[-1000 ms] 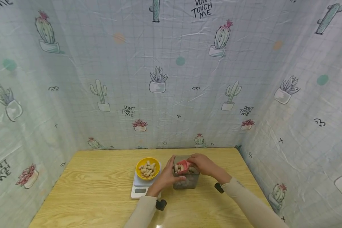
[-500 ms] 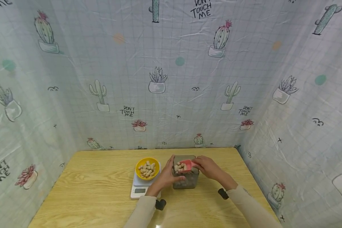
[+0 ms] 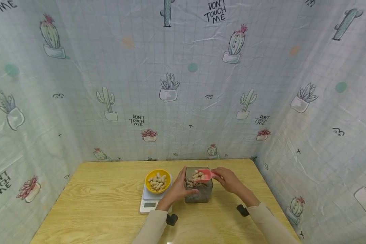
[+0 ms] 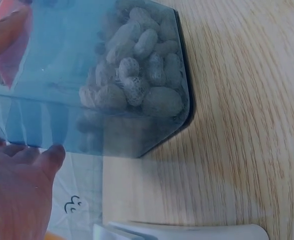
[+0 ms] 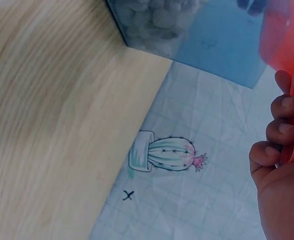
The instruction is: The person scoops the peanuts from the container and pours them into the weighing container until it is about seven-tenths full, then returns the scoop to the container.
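A pink scoop (image 3: 206,175) carries peanuts (image 3: 197,175) at the top of a clear, grey-tinted square container (image 3: 198,197). My right hand (image 3: 228,179) grips the scoop's handle, its fingers curled round it in the right wrist view. The left hand (image 3: 180,187) holds the container by its left side, with the thumb along the near wall and the fingers on the far left. More peanuts (image 4: 134,85) fill the container's lower part, seen through its wall in the left wrist view. Left of it, a yellow bowl (image 3: 146,185) with several peanuts rests on a white kitchen scale (image 3: 152,209).
Everything stands on a wood-grain table (image 3: 103,203). A cactus-print curtain (image 3: 134,67) surrounds the back and sides. The scale sits close beside the left forearm. Both wrists carry black camera mounts. The scale's display is too small to read.
The right hand has drawn the scoop up and rightward to the container's rim, and peanuts now show in it. The left hand, container, bowl and scale have stayed in place.
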`<act>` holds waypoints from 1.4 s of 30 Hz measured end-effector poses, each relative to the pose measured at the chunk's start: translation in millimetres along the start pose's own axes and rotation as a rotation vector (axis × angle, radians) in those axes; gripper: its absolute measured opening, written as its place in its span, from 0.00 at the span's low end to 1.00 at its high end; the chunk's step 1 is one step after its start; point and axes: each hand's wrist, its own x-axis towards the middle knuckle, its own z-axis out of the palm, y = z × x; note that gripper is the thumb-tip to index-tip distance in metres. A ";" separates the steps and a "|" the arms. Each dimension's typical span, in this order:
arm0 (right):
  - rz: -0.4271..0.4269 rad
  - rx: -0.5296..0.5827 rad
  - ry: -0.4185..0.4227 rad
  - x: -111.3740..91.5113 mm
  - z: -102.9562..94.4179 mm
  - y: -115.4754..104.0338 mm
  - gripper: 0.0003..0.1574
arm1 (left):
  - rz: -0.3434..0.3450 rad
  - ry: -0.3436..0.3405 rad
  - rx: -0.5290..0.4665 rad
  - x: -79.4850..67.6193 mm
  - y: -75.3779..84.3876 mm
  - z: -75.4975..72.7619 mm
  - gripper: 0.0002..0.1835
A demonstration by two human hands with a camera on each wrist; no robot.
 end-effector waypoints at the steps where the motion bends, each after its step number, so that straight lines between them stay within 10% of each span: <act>1: -0.003 -0.002 0.006 -0.1 -0.6 0.5 0.14 | 0.001 0.002 0.003 -0.1 -0.3 0.2 0.64; 12: -0.027 -0.015 0.076 6.2 -14.0 1.5 0.13 | 0.042 0.018 0.057 -3.9 7.1 -7.0 0.68; 27: 0.000 0.015 0.039 31.1 -24.2 -20.6 0.16 | 0.095 0.138 0.027 -26.3 25.5 -59.0 0.62; 42: -0.015 0.075 0.000 63.6 -11.3 -46.0 0.19 | 0.001 0.243 0.069 -54.3 -20.0 -102.2 0.62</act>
